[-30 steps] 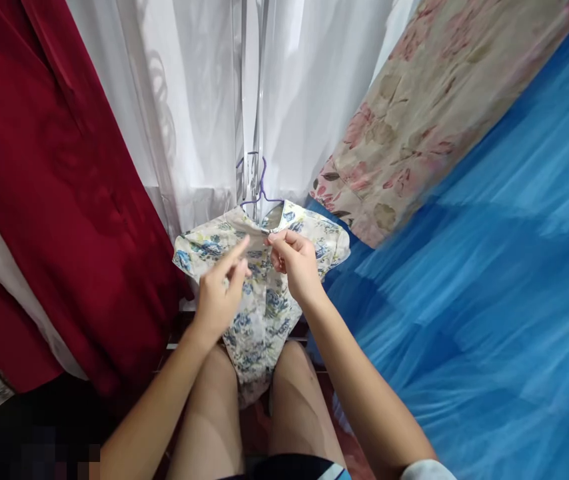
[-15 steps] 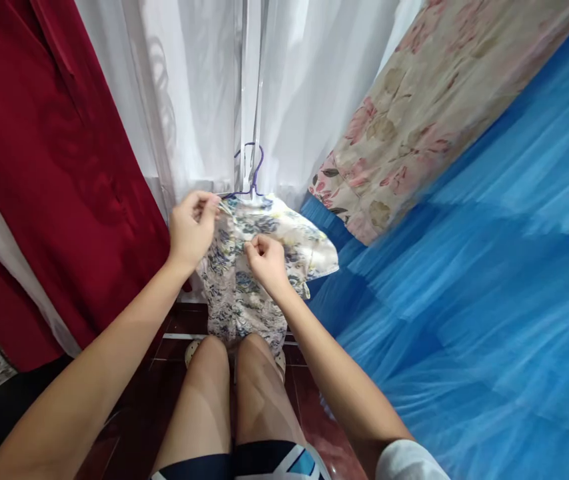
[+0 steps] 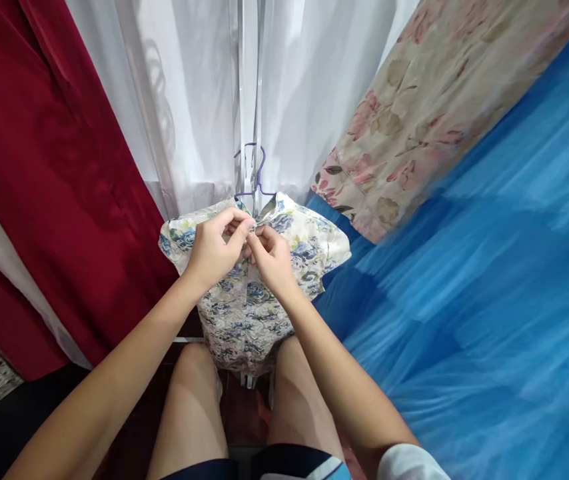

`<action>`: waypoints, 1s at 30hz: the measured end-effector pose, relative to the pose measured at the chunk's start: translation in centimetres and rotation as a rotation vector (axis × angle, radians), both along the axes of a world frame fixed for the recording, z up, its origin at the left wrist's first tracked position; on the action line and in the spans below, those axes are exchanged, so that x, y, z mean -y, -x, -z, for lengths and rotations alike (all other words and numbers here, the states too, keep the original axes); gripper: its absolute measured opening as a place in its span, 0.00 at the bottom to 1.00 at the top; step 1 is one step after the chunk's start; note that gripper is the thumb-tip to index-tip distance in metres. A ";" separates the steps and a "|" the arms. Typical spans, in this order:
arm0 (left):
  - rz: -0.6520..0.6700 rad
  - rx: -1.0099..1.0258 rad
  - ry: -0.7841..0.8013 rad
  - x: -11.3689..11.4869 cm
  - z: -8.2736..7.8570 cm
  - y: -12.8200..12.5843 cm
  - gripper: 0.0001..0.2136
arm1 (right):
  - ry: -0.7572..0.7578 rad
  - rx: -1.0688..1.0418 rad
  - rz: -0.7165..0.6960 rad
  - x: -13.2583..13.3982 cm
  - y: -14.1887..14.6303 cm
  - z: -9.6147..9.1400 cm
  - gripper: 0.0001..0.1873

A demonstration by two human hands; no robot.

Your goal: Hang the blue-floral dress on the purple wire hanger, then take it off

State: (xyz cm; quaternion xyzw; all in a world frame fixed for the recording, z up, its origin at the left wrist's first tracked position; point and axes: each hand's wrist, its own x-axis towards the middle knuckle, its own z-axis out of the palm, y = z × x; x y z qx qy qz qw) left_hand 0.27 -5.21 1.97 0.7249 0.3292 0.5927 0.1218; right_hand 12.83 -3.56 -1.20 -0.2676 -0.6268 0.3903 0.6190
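**Item 1, bottom centre of the frame.** Two bare knees (image 3: 199, 393) are seen from above, with dark shorts (image 3: 284, 463) at the lower edge.

**Item 2, centre.** The left hand (image 3: 213, 250) and right hand (image 3: 272, 257) are brought together fingertip to fingertip. Both are closed in a pinch on the neckline of item 3. What lies between the fingertips is too small to be made out.

**Item 3, centre, under and below the hands.** A cream short-sleeved garment of blue-flowered cloth (image 3: 244, 313) is hung with its sleeves spread to either side. Its hem is dropped between the knees.

**Item 4, just above the hands.** A thin purple wire hanger (image 3: 259, 177) is seen, its shoulders hidden inside the garment. Its hook is set against a pale upright rail (image 3: 247, 80). What the hook is caught on cannot be told.

**Item 5, beyond.**
- A sheer white curtain (image 3: 189, 100) is hung at upper centre.
- A dark red drape (image 3: 54, 167) fills the left.
- A beige cloth with pink roses (image 3: 424, 100) is at upper right.
- Blue tulle (image 3: 464, 300) fills the right.

**Risks, as judged.**
- The light wire hanger could be tipped or unhooked by a downward pull at the neckline, and the garment dropped to the floor.
- The thin cloth could be strained or torn at the collar if the two pinches are drawn apart.
- One sleeve could be slid off its hanger shoulder by uneven tugging.
- The tulle or curtain, lying close by, could be snagged by the hook.
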 end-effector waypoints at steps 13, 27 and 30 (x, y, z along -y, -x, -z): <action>-0.187 0.435 -0.045 -5.6 -2.1 5.7 0.06 | 0.141 0.277 -0.013 -0.9 -3.8 4.3 0.20; -0.269 0.135 0.644 -7.6 13.2 7.7 0.06 | 0.305 0.204 0.102 -0.2 -10.5 7.6 0.16; -0.339 0.058 0.661 -8.2 12.6 7.7 0.02 | 0.334 0.238 0.153 -0.8 -12.1 8.9 0.16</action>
